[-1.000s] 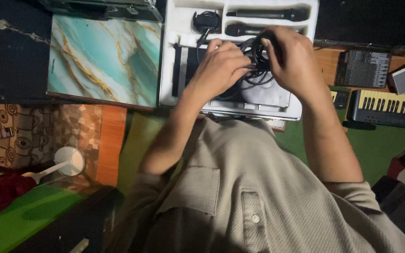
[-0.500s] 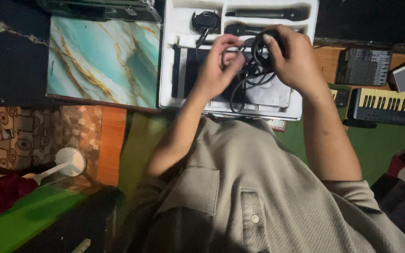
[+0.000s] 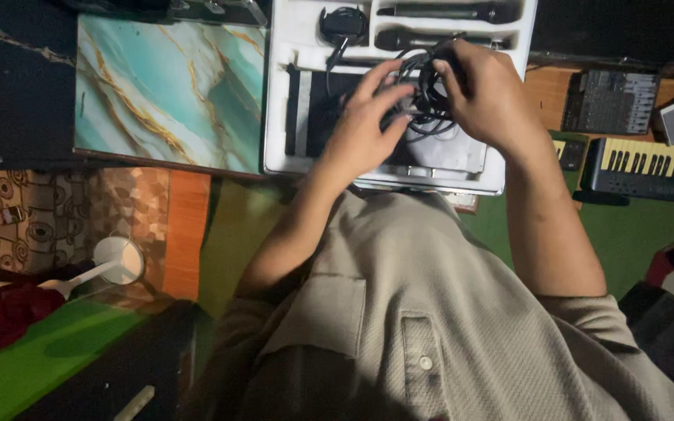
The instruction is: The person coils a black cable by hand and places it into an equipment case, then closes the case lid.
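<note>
An open white case (image 3: 278,117) lies in front of me, its foam tray holding two black microphones (image 3: 446,12) in slots at the top and a round black part (image 3: 342,23) beside them. My right hand (image 3: 485,97) grips a coiled black cable (image 3: 427,97) above the tray's middle. My left hand (image 3: 364,129) has its fingers spread and touches the coil's loops from the left. A dark flat unit (image 3: 325,117) sits in the tray under my left hand.
A teal marbled board (image 3: 169,86) lies left of the case. A small keyboard (image 3: 649,168) and a black mixer (image 3: 610,101) sit at right on wood. A white cup with a spoon (image 3: 115,261) stands at lower left. Green cloth (image 3: 665,234) covers the floor.
My hands have lifted the cable coil slightly and spread apart. The left hand's fingers opened onto the loops while the right hand keeps its hold.
</note>
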